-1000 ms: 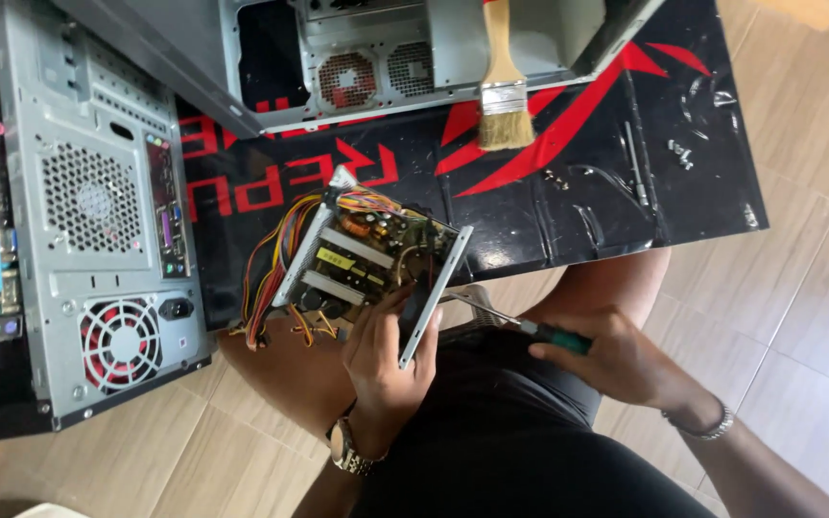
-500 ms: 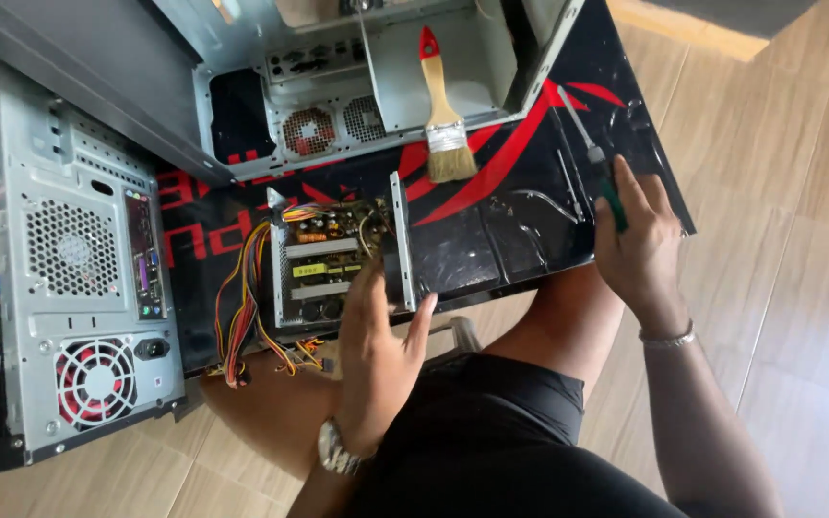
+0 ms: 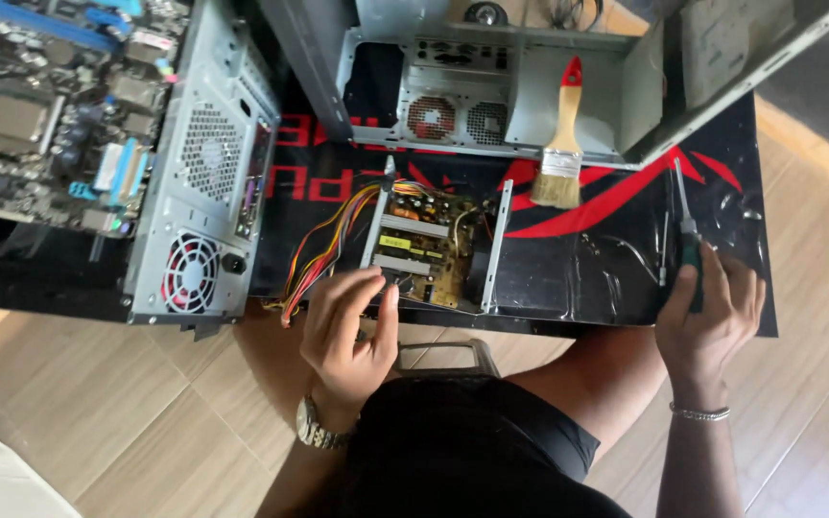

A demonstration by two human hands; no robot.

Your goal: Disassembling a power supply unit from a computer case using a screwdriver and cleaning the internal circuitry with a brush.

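The opened power supply unit [image 3: 434, 251], its circuit board bared and a bundle of coloured wires [image 3: 323, 254] trailing from its nine o'clock side, now lies flat on the black mat [image 3: 616, 259] at the near edge of the table; a second ago it was tipped up in the left hand. That left hand [image 3: 347, 331] has slackened, fingers spread and only resting on the unit's six o'clock corner. At three o'clock the right hand [image 3: 707, 312] is closed around a green-handled screwdriver [image 3: 688, 240], which it has carried out to the mat (blade pointing away). A paintbrush [image 3: 558, 144] lies at one o'clock against an empty computer case [image 3: 530, 86]; a second case [image 3: 208, 182] stands at nine o'clock.
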